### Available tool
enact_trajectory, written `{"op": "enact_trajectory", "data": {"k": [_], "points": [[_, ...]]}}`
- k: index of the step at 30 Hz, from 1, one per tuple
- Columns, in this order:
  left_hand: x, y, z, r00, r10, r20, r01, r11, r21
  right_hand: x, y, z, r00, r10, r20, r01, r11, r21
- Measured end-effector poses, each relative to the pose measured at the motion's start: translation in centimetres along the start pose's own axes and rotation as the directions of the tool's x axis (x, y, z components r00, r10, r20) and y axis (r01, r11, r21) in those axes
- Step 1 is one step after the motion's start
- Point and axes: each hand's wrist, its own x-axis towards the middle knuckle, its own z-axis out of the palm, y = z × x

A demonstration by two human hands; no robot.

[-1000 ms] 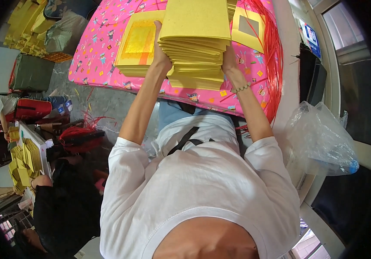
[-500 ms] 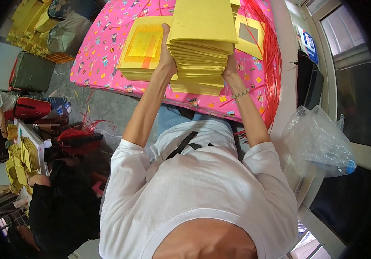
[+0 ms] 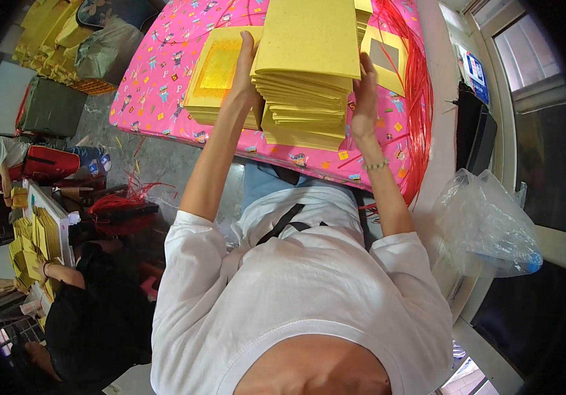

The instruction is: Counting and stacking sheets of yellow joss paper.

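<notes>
A tall stack of folded yellow paper [image 3: 307, 36] stands in front of me on a pink patterned table cover [image 3: 164, 79]. Its folded edges face me, and the lower layers sit slightly askew. Along the stack's left side lies my left hand [image 3: 246, 76], thumb pointing up and palm flat to the edge; its other fingers are largely hidden. My right hand [image 3: 365, 99] is held upright at the right side, fingers straight, with a small gap to the paper. Left of the stack is a lower pile of yellow paper [image 3: 197, 110] topped with an orange-and-gold square.
Long red plastic strips [image 3: 419, 125] hang over the table's right side, beside a yellow sheet with a grey square [image 3: 384, 56]. A clear plastic bag [image 3: 487, 220] is at the right. At the left, a person in black [image 3: 102, 309] handles yellow paper bundles [image 3: 42, 237].
My right hand has come away from the stack's side and its fingers have straightened. My left hand has shifted slightly left and its thumb stands up. The stack now rests on the lower layers.
</notes>
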Motion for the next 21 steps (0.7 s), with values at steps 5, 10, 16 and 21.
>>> {"op": "enact_trajectory", "data": {"k": [5,10,16,21], "points": [[4.1,1.4,-1.3,0.987,0.147,0.069,-0.162,0.927,0.337,-4.9,-4.3,-0.9,0.945,-0.04,-0.323,-0.01,0.989,-0.15],[11.6,0.5,-4.5,0.951,-0.017,0.307,-0.042,0.982,0.184,-8.0,-7.1,1.4,0.952,-0.123,0.281,0.236,0.88,-0.413],[9.7,-0.1,-2.1,0.939,-0.019,0.343,-0.041,0.985,0.167,-8.0,-5.2,3.4,0.942,-0.007,0.337,0.188,0.839,-0.51],[7.7,0.1,-0.3,0.96,-0.061,0.275,-0.001,0.976,0.218,-7.1,-4.0,4.7,0.93,-0.071,0.361,0.262,0.816,-0.515]]}}
